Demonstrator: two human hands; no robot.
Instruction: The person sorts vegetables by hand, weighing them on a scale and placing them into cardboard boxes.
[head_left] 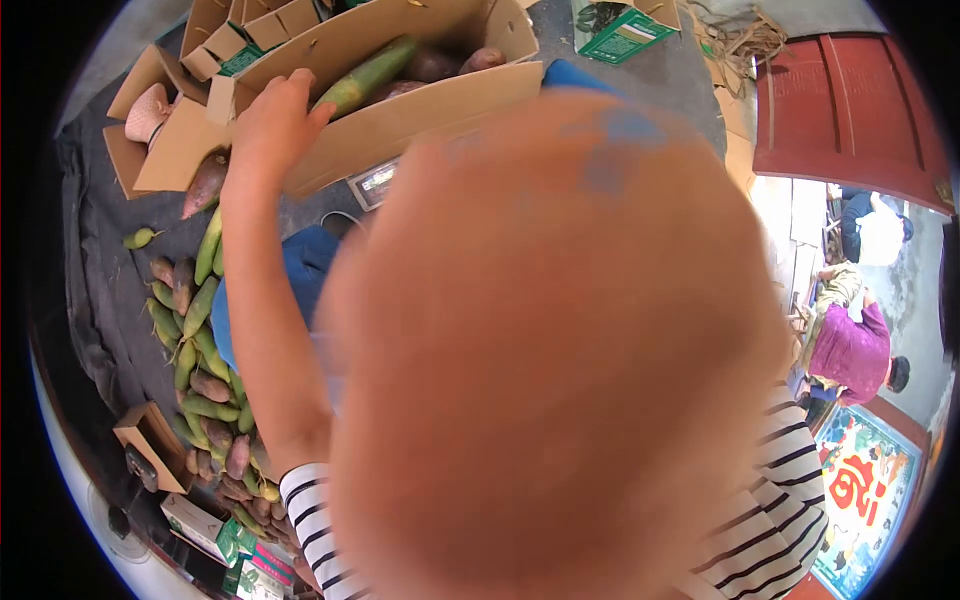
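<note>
The left hand [272,118] lies on the near rim of one open cardboard box [420,115], fingers bent over the edge beside one long green shoot [368,75]; whether they clasp anything I cannot tell; the right hand is hidden; three purple shoots [432,66] lie in the box; below, one heap [205,385] of well over a dozen shoots sits on a dark cloth [95,300]; one blurred orange shape [550,350] fills the middle.
</note>
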